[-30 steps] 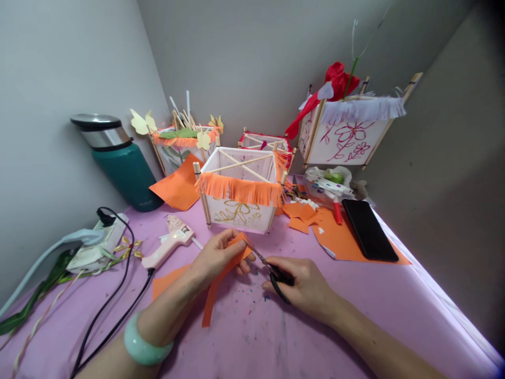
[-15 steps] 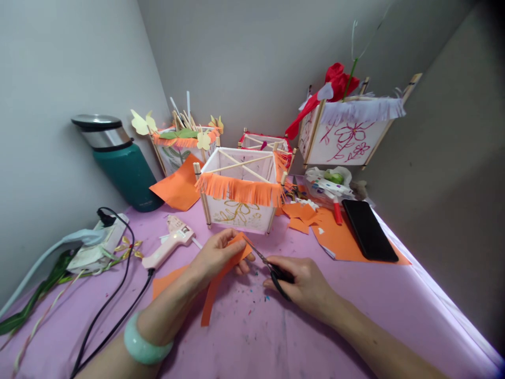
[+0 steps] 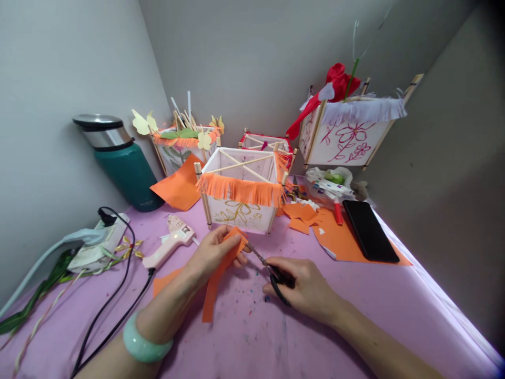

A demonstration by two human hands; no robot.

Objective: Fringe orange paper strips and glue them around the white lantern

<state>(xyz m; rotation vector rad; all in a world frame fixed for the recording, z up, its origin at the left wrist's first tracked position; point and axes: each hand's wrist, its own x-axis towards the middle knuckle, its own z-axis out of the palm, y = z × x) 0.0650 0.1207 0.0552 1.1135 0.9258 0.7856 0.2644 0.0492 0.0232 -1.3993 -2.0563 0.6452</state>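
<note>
My left hand [image 3: 215, 252] pinches an orange paper strip [image 3: 212, 295] whose long end hangs down toward the purple table cover [image 3: 272, 337]. Black-handled scissors [image 3: 279, 279] are in my right hand [image 3: 310, 287], their blades pointing up and left at the strip's upper end, by my left fingertips. Right behind my hands stands a square lantern [image 3: 240, 210] of sticks and white panels, with orange fringe along its top edge and a gold flower drawing on its front.
A pink glue gun [image 3: 169, 247], power strip [image 3: 98, 245] with cables and teal bottle [image 3: 128, 173] are at left. More lanterns [image 3: 351, 137] stand behind. A black phone [image 3: 370, 230] lies on orange paper [image 3: 327, 234] at right, near scraps and a red marker [image 3: 338, 211].
My left hand and the top of the strip have shifted slightly left, and the strip's hanging end has moved up a little. The scissors have stayed nearly in place.
</note>
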